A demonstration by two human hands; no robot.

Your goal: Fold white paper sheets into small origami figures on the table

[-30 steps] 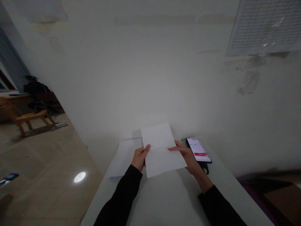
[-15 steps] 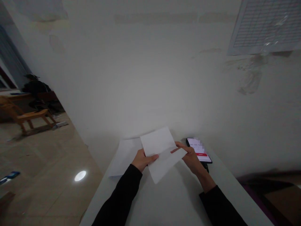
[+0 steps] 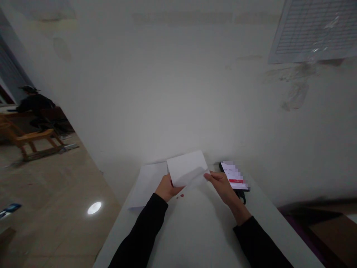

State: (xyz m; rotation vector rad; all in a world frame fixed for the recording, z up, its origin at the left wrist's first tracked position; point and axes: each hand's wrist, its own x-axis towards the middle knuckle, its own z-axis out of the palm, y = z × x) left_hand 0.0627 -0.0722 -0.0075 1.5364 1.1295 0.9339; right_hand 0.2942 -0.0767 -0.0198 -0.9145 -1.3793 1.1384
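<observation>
You hold a white paper [image 3: 186, 165] between your left hand [image 3: 166, 189] and right hand [image 3: 221, 185], above the far part of the worktop [image 3: 186, 238] and close to the wall [image 3: 178, 93], its near side bent across and looking thin and see-through beside the right hand. The likeliest trouble is a skewed or wrinkled bend: with no firm surface pressing against the paper, an uneven pull between your two hands could twist it or let its edges drift out of line. The right corner might also slip free, since so little of it is caught there. A wide swing of your right hand could knock the phone [image 3: 232, 172], just beyond it to the right, or snag the black cable [image 3: 242, 196] at its near end; a drop of your left hand could shift the flat sheet [image 3: 147, 182] lying to the left. Your left fingers are closed around the paper's near left edge, thumb along the near side and fingertips [image 3: 182, 195] peeking out beneath. Your right fingers are drawn together in a narrow pinch at the near right corner, thumb against forefinger, the others curled behind. How hard either set presses does not show, and the paper hides most of the left fingers.
</observation>
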